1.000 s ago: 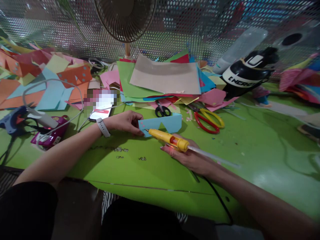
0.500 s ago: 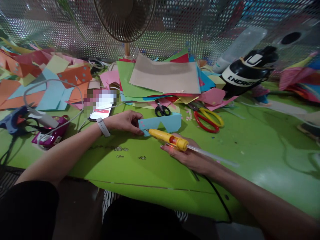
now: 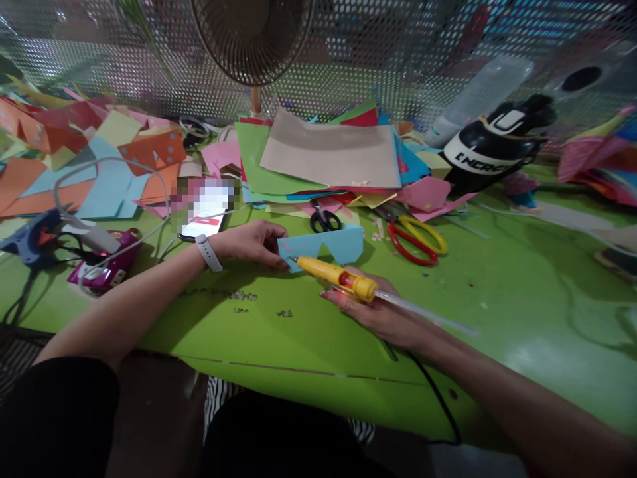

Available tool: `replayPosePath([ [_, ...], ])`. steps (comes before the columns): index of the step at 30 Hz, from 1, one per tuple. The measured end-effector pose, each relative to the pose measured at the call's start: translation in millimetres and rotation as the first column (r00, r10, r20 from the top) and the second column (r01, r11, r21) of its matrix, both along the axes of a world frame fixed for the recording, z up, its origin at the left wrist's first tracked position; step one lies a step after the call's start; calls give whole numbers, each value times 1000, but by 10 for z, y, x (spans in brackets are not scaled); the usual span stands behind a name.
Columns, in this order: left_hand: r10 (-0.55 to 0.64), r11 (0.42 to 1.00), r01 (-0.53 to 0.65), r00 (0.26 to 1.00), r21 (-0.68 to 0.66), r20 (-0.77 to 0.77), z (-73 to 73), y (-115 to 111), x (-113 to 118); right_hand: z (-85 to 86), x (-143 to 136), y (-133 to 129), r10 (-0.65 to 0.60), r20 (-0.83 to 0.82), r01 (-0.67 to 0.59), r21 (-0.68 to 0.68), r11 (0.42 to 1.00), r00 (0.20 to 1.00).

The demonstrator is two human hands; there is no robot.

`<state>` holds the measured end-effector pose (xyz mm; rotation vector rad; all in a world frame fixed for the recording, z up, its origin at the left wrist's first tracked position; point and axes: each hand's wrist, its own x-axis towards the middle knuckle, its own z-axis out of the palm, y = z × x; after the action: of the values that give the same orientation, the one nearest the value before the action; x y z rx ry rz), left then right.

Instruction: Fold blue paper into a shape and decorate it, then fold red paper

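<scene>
Pinched between the fingers of my left hand [image 3: 259,244] is the left end of a light blue paper cutout [image 3: 348,244], shaped like an eyeglass frame with a notch in its lower edge. Small pink marks show near that end. My right hand [image 3: 371,312] grips a yellow glue gun [image 3: 331,273]; a clear glue stick [image 3: 425,312] sticks out of its back and a small red light glows on it. The nozzle tip is at the paper's lower left part; whether it touches is hard to see. Black-handled scissors [image 3: 326,222] lie just behind the paper.
Red-and-yellow-handled scissors [image 3: 418,242] lie to the right. Stacked coloured paper [image 3: 328,149] is at the back, below a fan [image 3: 253,40]. A phone [image 3: 206,211], a purple power strip [image 3: 107,262] and a blue glue gun [image 3: 34,236] are at left. Small loose pieces [image 3: 241,297] lie in front.
The whole view has shifted slightly. Both hands, the paper cutout and the glue gun keep nearly the same places relative to each other.
</scene>
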<state>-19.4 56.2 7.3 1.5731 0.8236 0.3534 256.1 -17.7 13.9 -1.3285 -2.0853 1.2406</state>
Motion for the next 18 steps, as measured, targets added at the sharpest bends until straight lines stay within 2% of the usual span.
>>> replayPosePath([
  [7, -9, 1000, 8, 999, 29, 41, -18, 2, -2, 6, -1, -1, 1, -17, 0, 11, 1000, 1000],
  [14, -8, 999, 8, 1000, 44, 4, -2, 7, -6, 3, 19, 0, 3, 21, -5, 55, 998, 1000],
  [18, 5, 997, -2, 999, 74, -34, 24, 14, -18, 77, 111, 35, -14, 3, 13, 147, 989, 1000],
])
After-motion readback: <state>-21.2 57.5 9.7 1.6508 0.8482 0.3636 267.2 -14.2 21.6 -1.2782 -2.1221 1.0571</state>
